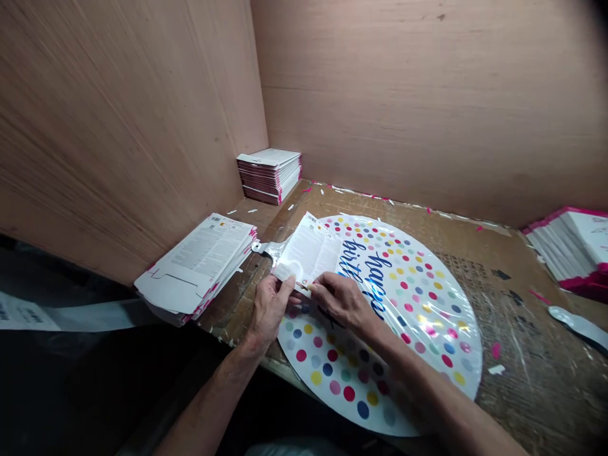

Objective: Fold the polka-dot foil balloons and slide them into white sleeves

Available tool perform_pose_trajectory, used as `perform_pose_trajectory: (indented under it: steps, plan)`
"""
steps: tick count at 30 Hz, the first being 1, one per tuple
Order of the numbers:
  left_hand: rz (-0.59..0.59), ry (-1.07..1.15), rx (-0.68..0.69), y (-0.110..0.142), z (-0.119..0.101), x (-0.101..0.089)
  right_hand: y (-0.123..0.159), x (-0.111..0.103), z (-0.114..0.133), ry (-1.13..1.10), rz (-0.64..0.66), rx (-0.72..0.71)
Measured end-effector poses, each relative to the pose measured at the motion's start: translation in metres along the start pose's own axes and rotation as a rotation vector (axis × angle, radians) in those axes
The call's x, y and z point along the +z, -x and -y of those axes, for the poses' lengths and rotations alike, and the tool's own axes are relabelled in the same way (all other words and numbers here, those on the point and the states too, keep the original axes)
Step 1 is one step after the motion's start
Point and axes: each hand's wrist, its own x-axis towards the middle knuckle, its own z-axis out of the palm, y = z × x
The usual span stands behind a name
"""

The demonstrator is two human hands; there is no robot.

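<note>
My left hand [272, 301] pinches the near edge of a white printed card sleeve [308, 248] between thumb and fingers. At the same edge, the fingers of my right hand [339, 296] are closed on the sleeve's near right corner. Beneath both hands lies a flat round foil balloon [418, 304], white with coloured dots and dark blue "happy birthday" lettering. Its silvery tail [268, 248] sticks out to the left behind the sleeve. The balloon's near rim reaches over the table edge. My right forearm covers part of its lower side.
A stack of printed sleeves [197, 259] lies on the left, with another stack [270, 174] in the back corner. More pink-edged sleeves [572, 247] stand at the right, near a silvery strip [577, 326]. Wooden panels [403, 95] enclose the cardboard-covered table [503, 354], where paper scraps lie.
</note>
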Motion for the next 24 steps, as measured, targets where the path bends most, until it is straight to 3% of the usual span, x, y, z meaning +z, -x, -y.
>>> perform_pose_trajectory:
  steps: [1,3,8,10,14,17,19,22,24]
  plan:
    - [-0.017,-0.011,0.024,-0.005,-0.004,-0.003,0.005,0.005,0.003,-0.056,-0.008,0.008]
    - [-0.046,-0.009,0.088,-0.017,-0.014,-0.006,0.016,0.014,0.013,-0.129,0.095,-0.029]
    - [-0.091,0.104,0.168,-0.067,-0.059,-0.007,0.017,0.022,0.031,-0.122,0.612,-0.228]
    - [-0.103,0.171,0.17,-0.1,-0.087,-0.009,0.01,0.023,0.027,-0.069,0.615,-0.208]
    - [-0.177,0.193,0.108,-0.18,-0.148,-0.017,0.003,0.028,0.012,0.004,0.464,-0.116]
    - [-0.217,0.149,0.092,-0.221,-0.175,-0.022,0.005,0.032,0.006,-0.007,0.446,-0.087]
    - [-0.238,0.127,0.101,-0.219,-0.173,-0.025,0.005,0.031,0.005,0.011,0.459,-0.07]
    - [-0.278,-0.065,0.171,-0.164,-0.133,-0.031,-0.007,0.025,0.008,0.125,0.38,-0.055]
    - [-0.243,-0.727,0.296,-0.103,-0.091,-0.033,-0.028,0.023,0.013,0.276,0.205,-0.019]
